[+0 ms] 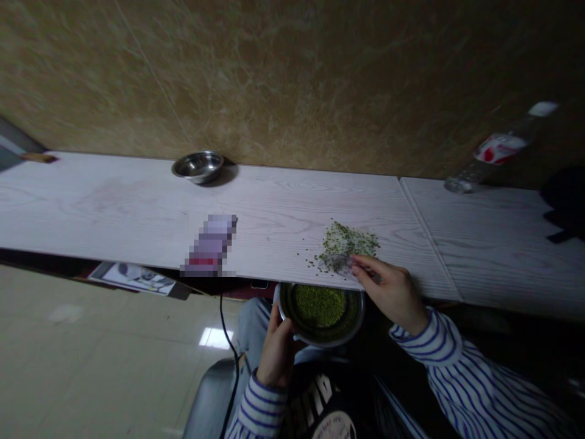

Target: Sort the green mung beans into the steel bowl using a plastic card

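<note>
Holding is being done by both hands, on two separate things, with the patch of scattered green grain taken as the dial's centre and twelve o'clock set toward the wall. At seven o'clock, just below the near edge of the tabletop, a large metal bowl is clamped at its rim by the left hand, the thumb laid over the top. At four o'clock, the right hand is seen with thumb and index finger pinched together on a clear, greyish piece, which is laid against the patch's near side; whether it is a bag or a scoop cannot be told.

As far along as can be judged, the work is partway through: the larger share of green grain is contained in the large bowl, while a smaller share is left loose on the tabletop, mixed with pale bits and strayed toward eight o'clock. Whether grain is being brought in or taken out cannot be told.

Neither hand is laid on the small metal bowl at ten o'clock, the flat, pixelated item at nine, or the clear bottle leaned at two.
</note>
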The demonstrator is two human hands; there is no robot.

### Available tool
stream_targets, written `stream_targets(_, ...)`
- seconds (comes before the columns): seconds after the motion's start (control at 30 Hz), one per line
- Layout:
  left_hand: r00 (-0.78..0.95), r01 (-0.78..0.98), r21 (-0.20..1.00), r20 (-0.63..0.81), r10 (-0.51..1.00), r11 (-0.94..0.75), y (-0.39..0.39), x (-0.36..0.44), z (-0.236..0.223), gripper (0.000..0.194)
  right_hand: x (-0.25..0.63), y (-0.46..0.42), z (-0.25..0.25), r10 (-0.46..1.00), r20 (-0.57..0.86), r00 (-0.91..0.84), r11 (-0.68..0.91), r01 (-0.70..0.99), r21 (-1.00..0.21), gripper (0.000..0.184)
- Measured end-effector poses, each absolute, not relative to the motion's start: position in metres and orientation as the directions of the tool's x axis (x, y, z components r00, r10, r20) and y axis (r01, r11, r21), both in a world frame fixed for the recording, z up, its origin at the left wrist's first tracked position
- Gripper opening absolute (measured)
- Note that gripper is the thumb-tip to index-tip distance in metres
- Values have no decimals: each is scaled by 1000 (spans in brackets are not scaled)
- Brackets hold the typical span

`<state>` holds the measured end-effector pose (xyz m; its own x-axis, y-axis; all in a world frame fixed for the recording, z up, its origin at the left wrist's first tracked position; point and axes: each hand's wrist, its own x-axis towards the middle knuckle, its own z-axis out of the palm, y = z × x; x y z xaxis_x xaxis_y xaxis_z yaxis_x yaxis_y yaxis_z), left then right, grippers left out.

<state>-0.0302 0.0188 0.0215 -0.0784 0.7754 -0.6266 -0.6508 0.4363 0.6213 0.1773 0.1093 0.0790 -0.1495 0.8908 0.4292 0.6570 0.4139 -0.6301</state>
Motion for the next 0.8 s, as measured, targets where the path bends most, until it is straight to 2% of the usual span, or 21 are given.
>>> stream_targets(0.27,-96,-666,615,-632,769,423,21,-28,24,83,180,106,77,908,402,-121,380,642,-666,23)
stream_targets(0.57,-106,-657,623,-635,765,425,21,-26,26,76,185,105,74,918,382,-107,361,628,-689,22)
stream_targets(0.8,-110,-659,628,-625,773,414,20,-24,28,81,183,106,69,927,347,-141,357,613,-705,24)
